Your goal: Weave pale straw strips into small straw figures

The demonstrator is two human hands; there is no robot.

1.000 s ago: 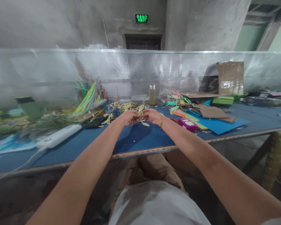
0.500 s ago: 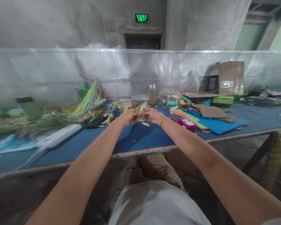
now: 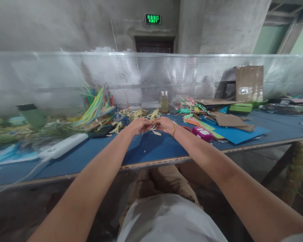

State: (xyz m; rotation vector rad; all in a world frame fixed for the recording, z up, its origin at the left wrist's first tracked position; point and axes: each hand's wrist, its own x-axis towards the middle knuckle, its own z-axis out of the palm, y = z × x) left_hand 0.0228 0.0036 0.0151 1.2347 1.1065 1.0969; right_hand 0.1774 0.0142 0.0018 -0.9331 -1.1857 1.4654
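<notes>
L hand (image 3: 140, 126), R hand (image 3: 164, 124) ~unmoved, yellow strip (image 3: 154, 114) btwn (tip further R)

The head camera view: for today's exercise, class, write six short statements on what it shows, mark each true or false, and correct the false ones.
1. The left grip and right grip meet at a pale yellow strip. True.
2. A gold bracelet circles the left wrist. False: it is on the right wrist.
3. The exit sign glows red. False: it glows green.
4. A white oblong device with a cord lies on the blue table. True.
5. The magenta box lies left of both grips. False: it lies to their right.
6. A bottle stands upright beyond the grips. True.
</notes>
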